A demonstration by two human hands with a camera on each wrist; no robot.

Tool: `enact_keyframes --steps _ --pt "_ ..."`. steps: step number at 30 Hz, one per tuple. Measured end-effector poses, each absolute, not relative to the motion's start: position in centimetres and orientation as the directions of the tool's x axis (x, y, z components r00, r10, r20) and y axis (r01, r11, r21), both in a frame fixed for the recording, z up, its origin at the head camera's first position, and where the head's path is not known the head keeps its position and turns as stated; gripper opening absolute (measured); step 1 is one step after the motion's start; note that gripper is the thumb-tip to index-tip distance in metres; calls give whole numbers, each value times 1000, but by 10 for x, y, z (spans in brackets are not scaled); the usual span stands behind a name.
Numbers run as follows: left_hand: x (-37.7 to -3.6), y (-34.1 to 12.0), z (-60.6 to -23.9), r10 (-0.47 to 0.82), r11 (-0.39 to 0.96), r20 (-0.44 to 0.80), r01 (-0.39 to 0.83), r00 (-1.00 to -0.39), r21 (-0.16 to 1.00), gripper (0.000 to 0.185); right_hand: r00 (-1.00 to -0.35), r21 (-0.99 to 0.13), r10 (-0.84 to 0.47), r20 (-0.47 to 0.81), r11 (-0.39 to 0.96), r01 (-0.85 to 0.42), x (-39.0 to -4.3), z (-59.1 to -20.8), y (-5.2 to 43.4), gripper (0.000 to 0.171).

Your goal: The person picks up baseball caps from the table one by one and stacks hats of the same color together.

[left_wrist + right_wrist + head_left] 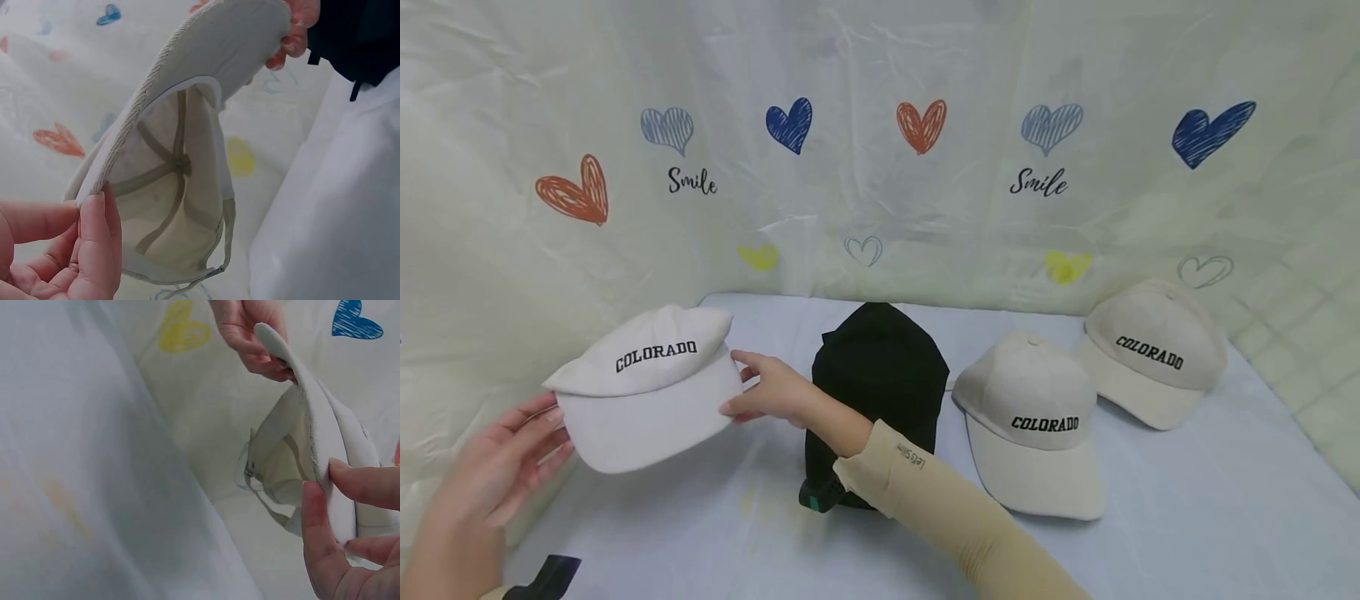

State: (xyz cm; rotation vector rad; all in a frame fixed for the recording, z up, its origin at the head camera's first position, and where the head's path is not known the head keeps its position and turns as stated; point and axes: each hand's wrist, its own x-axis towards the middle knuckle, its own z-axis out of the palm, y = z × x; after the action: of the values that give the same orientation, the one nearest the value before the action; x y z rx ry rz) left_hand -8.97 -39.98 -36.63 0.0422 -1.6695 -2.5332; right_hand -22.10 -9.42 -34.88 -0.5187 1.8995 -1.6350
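The left hand [56,250] pinches one brim edge of a white cap [181,156], its underside showing; the right hand [294,28] grips the far edge.

There were four caps in all. Three were pale caps with the word COLORADO on the front: one [647,387] was up in the air at the left, one [1033,417] lay on the worktop [1187,508], and one [1153,350] lay just behind it to the right. One was a black cap [876,375] in the middle.

There were two hands: a left hand [497,471] and a right hand [771,392].

On the sheet [880,50] behind the worktop there were ten hearts: two orange, two dark blue, two pale blue, two yellow, and two thin outline ones. The word "Smile" was there two times.
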Motion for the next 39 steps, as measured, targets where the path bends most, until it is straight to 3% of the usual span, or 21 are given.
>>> enact_keyframes --steps 6,12,22,39 --pt "-100 -398 -360 -84 -367 89 114 -992 923 31 -764 -990 -636 -108 137 26 -219 -339 -84 87" --pt "-104 -391 -359 -95 -370 68 99 -993 924 31 -773 -993 -628 -84 121 9 -216 -333 -72 87" --pt "-118 -371 -349 12 -425 85 72 -996 902 38 -793 -995 -609 -35 93 -27 -224 -326 -42 87" --pt "-151 -321 -330 70 -212 119 102 -990 972 36 -818 -997 -575 16 57 -59 -235 -310 12 86"
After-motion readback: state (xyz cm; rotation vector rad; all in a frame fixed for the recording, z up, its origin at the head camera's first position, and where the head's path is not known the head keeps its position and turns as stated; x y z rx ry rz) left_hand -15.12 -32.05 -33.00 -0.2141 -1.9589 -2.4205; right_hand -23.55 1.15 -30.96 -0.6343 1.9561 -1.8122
